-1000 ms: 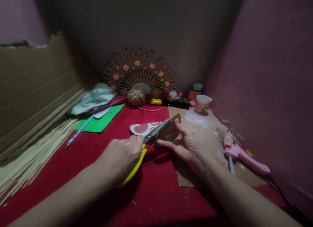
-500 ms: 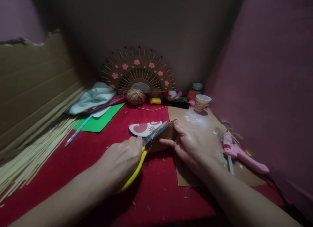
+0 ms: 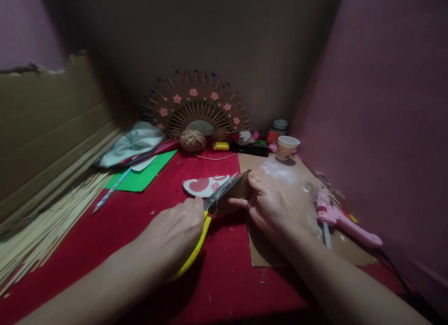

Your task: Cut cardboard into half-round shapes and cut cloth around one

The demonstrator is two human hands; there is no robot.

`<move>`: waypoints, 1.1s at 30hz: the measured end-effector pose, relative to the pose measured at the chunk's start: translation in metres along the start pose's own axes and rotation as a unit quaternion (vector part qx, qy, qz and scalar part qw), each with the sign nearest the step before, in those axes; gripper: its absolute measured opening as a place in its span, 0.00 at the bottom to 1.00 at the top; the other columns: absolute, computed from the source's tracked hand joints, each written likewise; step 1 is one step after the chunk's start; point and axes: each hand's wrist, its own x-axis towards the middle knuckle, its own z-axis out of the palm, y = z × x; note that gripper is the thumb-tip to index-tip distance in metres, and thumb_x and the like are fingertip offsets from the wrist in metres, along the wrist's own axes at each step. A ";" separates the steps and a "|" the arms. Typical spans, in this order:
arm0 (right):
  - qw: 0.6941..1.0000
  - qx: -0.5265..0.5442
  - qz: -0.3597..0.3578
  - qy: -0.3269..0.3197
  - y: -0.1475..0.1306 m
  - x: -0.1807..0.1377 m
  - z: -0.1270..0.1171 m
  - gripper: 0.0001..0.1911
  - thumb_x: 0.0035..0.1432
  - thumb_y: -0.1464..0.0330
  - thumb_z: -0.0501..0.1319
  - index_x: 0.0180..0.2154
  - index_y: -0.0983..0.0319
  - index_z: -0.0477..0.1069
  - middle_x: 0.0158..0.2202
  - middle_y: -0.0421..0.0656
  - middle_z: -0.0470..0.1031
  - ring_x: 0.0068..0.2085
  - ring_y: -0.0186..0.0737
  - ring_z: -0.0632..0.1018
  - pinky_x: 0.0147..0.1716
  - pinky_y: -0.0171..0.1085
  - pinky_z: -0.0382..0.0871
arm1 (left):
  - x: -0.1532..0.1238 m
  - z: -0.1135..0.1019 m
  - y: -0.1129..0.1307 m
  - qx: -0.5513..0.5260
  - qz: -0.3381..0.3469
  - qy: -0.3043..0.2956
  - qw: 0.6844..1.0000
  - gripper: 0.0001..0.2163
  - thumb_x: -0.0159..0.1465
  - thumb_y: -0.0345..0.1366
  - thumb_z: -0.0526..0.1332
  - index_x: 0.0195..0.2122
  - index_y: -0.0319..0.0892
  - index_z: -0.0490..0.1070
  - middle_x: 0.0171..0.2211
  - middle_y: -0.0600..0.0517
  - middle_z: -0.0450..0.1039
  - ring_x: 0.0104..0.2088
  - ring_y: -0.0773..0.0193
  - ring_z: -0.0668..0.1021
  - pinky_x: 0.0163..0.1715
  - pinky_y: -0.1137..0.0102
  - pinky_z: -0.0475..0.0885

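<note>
My left hand point(image 3: 178, 229) is closed around the yellow handles of a pair of scissors point(image 3: 219, 194). The blades point up and to the right and lie slightly parted at a piece of brown cardboard point(image 3: 241, 189). My right hand point(image 3: 268, 206) pinches that cardboard by its right end, thumb on top and one finger stretched along beneath. Just behind the blades lies a white cardboard piece with red print point(image 3: 201, 186), partly covered by them. Most of the left fingers are hidden behind the hand.
A pink glue gun point(image 3: 345, 224) rests on a brown cardboard sheet point(image 3: 264, 257) at right, near a paper cup point(image 3: 287, 148). At left are thin sticks point(image 3: 66, 217), a pencil point(image 3: 114, 190) and green paper point(image 3: 150, 178). Behind stand a twine ball point(image 3: 192, 141) and a flowered stick fan point(image 3: 193, 93).
The scissor blades have opened a little on the brown cardboard. Both hands keep their holds, and the whole view has shifted slightly.
</note>
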 end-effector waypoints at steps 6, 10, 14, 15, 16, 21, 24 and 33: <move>0.999 0.008 0.030 0.013 -0.003 -0.002 0.002 0.06 0.52 0.68 0.60 0.34 0.62 0.70 0.34 0.43 0.74 0.37 0.41 0.74 0.28 0.42 0.76 | 0.001 -0.002 0.000 0.010 0.000 0.004 1.000 0.12 0.58 0.29 0.46 0.41 0.36 0.62 0.33 0.42 0.70 0.31 0.57 0.75 0.30 0.65 0.68; 0.999 0.022 0.039 0.014 -0.004 -0.001 0.001 0.05 0.53 0.70 0.58 0.33 0.62 0.70 0.33 0.43 0.73 0.35 0.40 0.74 0.27 0.41 0.76 | 0.004 0.002 -0.001 0.031 0.007 0.000 0.999 0.12 0.58 0.29 0.46 0.42 0.35 0.61 0.33 0.42 0.70 0.31 0.56 0.75 0.29 0.65 0.68; 0.998 0.026 0.054 0.030 -0.002 0.000 0.001 0.04 0.53 0.70 0.58 0.32 0.63 0.70 0.33 0.44 0.73 0.36 0.41 0.74 0.26 0.41 0.76 | 0.006 0.008 -0.004 0.065 0.015 0.007 0.998 0.14 0.58 0.31 0.47 0.45 0.34 0.61 0.32 0.42 0.70 0.29 0.53 0.76 0.26 0.64 0.68; 0.998 0.025 0.055 0.032 -0.002 0.000 0.001 0.04 0.53 0.69 0.58 0.32 0.63 0.70 0.33 0.44 0.73 0.36 0.41 0.74 0.26 0.42 0.75 | 0.006 0.009 -0.004 0.080 0.021 0.012 0.996 0.15 0.58 0.31 0.47 0.45 0.33 0.61 0.32 0.41 0.70 0.28 0.52 0.76 0.25 0.63 0.68; 0.998 0.025 0.055 0.035 -0.002 0.000 0.001 0.04 0.53 0.69 0.59 0.32 0.62 0.70 0.33 0.44 0.73 0.36 0.41 0.74 0.26 0.42 0.75 | 0.005 0.010 -0.004 0.092 0.029 0.016 0.995 0.15 0.58 0.31 0.47 0.45 0.33 0.61 0.31 0.41 0.69 0.28 0.52 0.76 0.24 0.63 0.68; 0.997 0.034 0.057 0.045 -0.002 0.000 0.001 0.03 0.53 0.70 0.59 0.30 0.62 0.70 0.31 0.42 0.72 0.35 0.40 0.73 0.27 0.42 0.75 | 0.005 0.008 -0.003 0.101 0.033 0.011 0.994 0.15 0.59 0.30 0.44 0.45 0.32 0.61 0.31 0.41 0.69 0.27 0.50 0.77 0.22 0.62 0.68; 0.997 0.040 0.056 0.043 -0.003 -0.001 0.002 0.04 0.54 0.71 0.58 0.29 0.62 0.70 0.31 0.42 0.72 0.34 0.39 0.73 0.26 0.42 0.76 | 0.005 0.007 -0.003 0.124 0.041 0.007 0.991 0.14 0.58 0.28 0.46 0.43 0.33 0.63 0.31 0.41 0.69 0.27 0.51 0.77 0.22 0.63 0.68; 0.998 0.035 0.053 0.026 0.000 0.001 0.001 0.03 0.54 0.70 0.58 0.30 0.61 0.69 0.31 0.41 0.72 0.34 0.39 0.73 0.28 0.43 0.75 | 0.004 0.007 -0.006 0.154 0.052 0.005 0.987 0.13 0.59 0.31 0.47 0.42 0.34 0.64 0.30 0.41 0.70 0.26 0.53 0.76 0.21 0.65 0.67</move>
